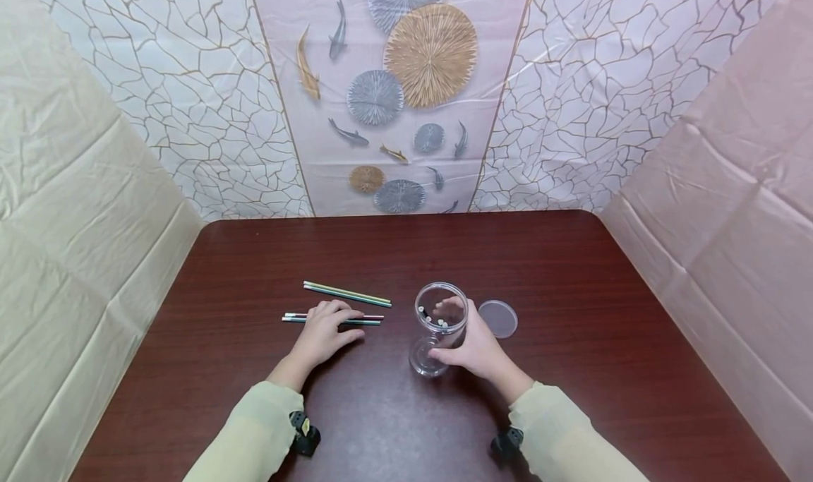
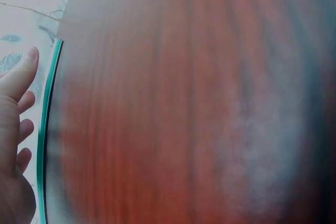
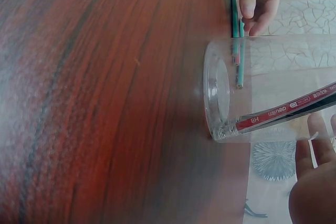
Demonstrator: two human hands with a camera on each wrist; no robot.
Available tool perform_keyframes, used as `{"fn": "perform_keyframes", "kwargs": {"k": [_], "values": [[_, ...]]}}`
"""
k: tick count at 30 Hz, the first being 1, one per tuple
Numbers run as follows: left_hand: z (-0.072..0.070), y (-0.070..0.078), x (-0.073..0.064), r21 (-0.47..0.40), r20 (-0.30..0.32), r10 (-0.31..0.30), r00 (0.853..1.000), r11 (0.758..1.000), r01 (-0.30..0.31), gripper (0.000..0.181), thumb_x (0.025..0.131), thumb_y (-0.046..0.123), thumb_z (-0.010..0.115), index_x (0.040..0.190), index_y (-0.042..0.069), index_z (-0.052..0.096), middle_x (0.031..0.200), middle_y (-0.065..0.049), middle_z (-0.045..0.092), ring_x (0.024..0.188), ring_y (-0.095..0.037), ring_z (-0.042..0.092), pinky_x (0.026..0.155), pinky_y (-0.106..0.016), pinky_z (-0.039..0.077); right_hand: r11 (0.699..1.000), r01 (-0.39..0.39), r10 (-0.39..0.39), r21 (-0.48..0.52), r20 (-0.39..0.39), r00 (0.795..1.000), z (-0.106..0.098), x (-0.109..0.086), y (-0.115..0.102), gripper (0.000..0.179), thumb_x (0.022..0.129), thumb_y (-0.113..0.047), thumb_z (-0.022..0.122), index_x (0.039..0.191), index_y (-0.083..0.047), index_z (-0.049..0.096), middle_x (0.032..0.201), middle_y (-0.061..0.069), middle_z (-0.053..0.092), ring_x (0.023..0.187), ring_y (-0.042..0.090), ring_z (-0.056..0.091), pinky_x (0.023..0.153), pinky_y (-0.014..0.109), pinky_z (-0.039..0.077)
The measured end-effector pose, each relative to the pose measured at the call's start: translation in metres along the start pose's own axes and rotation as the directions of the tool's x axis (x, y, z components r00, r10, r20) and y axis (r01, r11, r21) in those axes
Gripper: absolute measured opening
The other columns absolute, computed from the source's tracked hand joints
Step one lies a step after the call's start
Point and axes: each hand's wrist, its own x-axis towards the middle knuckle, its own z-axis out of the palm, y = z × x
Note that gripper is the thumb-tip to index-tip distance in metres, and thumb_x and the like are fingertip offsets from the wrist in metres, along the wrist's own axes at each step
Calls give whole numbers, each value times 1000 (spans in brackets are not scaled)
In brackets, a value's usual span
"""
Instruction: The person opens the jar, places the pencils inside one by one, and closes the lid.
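My right hand (image 1: 473, 348) grips a clear plastic jar (image 1: 438, 338) from its right side, thumb in front and fingers behind. The jar's round base meets the tabletop. Several pencils lean inside it, with their pale ends near the rim; a red pencil (image 3: 283, 109) marked HB and a dark one show through the wall in the right wrist view. Over on the left, my left hand (image 1: 322, 334) reaches across two pencils (image 1: 368, 321), one teal and one dark red, its fingers lightly bent and thumb apart. The teal pencil (image 2: 48, 103) runs beside the fingers in the left wrist view.
Farther back lies a second pair of pencils (image 1: 348, 293), yellow-green and teal, side by side. A round clear lid (image 1: 498, 319) rests flat to the right of the jar. The dark red-brown table (image 1: 406, 256) ends at a patterned cloth backdrop (image 1: 394, 115), with plain cloth on both sides.
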Motion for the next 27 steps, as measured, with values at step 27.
{"fn": "perform_keyframes", "kwargs": {"k": [27], "values": [[3,-1,-5,14,-9,34,999,999,-34,23,78,28,76,100,23,72,97,4,55,94,-22,49,79,-42,36,999,-24,24,-27,4,1000,-1,0,-2,80,59,-12,88,122,-6,40,115,9,60,108,25,57,95,26,39]]}}
